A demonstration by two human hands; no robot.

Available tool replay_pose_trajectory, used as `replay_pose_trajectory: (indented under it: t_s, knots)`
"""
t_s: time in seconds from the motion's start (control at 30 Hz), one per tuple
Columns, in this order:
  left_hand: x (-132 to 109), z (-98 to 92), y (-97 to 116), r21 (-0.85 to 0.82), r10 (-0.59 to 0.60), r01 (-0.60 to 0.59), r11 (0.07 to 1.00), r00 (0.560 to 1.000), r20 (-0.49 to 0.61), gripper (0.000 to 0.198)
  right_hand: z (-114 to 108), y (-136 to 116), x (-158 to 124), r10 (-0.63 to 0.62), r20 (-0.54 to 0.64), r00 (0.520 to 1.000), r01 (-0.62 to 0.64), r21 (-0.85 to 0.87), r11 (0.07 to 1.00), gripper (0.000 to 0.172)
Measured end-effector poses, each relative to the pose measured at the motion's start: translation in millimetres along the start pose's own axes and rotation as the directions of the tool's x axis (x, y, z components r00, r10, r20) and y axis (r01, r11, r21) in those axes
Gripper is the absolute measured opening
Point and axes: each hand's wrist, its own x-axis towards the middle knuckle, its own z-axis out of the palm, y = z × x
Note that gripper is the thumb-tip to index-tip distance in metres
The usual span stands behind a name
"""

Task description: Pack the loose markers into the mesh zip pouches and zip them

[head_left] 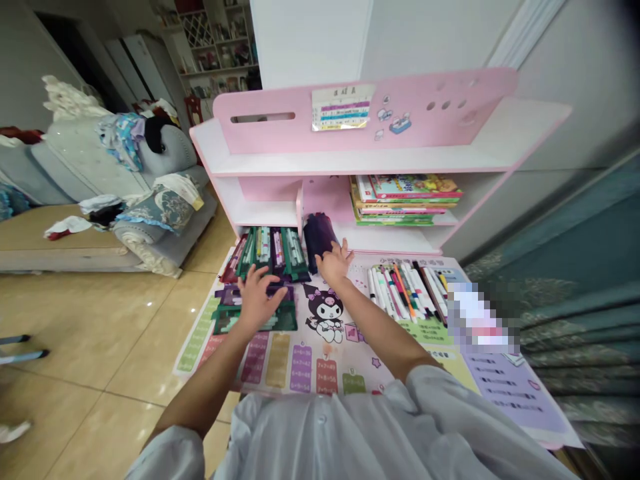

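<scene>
My left hand (pixel 259 295) lies flat with fingers spread on a purple and green box (pixel 280 313) on the desk mat (pixel 300 360). My right hand (pixel 334 261) has its fingers apart and touches a dark purple case (pixel 319 235) that leans at the foot of the shelf. Several green and black boxes (pixel 273 250) stand in a row just behind my left hand. A row of pens and markers (pixel 407 288) lies to the right of my right hand.
A pink and white shelf unit (pixel 360 160) stands at the back of the desk with a stack of books (pixel 403 199) in its lower right bay. A sofa (pixel 100 193) with clothes stands to the left over a tiled floor. Teal curtain at right.
</scene>
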Motion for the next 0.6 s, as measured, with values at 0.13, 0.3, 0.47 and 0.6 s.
replay_pose_trajectory:
  t_s: [0.13,0.3,0.47,0.6]
  knots:
    - [6.9,17.4,31.4,-0.051,0.045,-0.039,0.998,0.991,0.126,0.015,-3.9,10.0,-7.5,0.038,-0.106,0.994,-0.020,0.169,0.985,0.024]
    - [13.6,38.3,47.9,-0.113,0.079,-0.062,0.992,0.985,0.151,0.023,-23.9,30.2,-33.2,0.021,-0.182,0.983,0.027,0.254,0.967,0.031]
    - [15.7,63.7,55.0,-0.234,0.044,-0.005,0.972,0.986,0.163,0.031,-47.1,38.3,-76.2,-0.038,-0.324,0.945,0.192,0.458,0.868,0.035]
    - [12.1,73.9,60.4,-0.374,0.092,-0.034,0.927,0.986,0.138,0.026,-59.4,35.2,-106.9,-0.064,-0.257,0.964,0.194,0.522,0.831,0.036]
